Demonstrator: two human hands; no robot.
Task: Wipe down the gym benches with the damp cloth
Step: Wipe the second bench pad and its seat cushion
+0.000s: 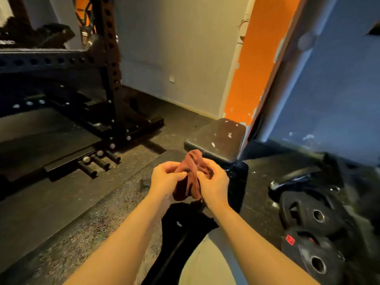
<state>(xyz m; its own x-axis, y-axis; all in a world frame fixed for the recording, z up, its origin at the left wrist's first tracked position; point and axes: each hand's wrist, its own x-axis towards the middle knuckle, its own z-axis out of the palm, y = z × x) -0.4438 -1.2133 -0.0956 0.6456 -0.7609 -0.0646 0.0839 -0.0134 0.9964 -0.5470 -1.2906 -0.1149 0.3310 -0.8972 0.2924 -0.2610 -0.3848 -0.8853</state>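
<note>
Limp, light red-brown cloth (190,177) is being pinched by left hand (164,178) and right hand (214,182); best bunched mid-fold.

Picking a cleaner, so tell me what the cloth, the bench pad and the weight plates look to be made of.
Cloth: soft woven fabric, rust-red and matte; it bunches into folds between left hand and right hand.
Bench pad: probably vinyl or leatherette over padding; dark, faintly glossy, with pale flecks or scuffs.
Weight plates: black, dull sheen, likely rubber-coated; blur leaves it open.
</note>
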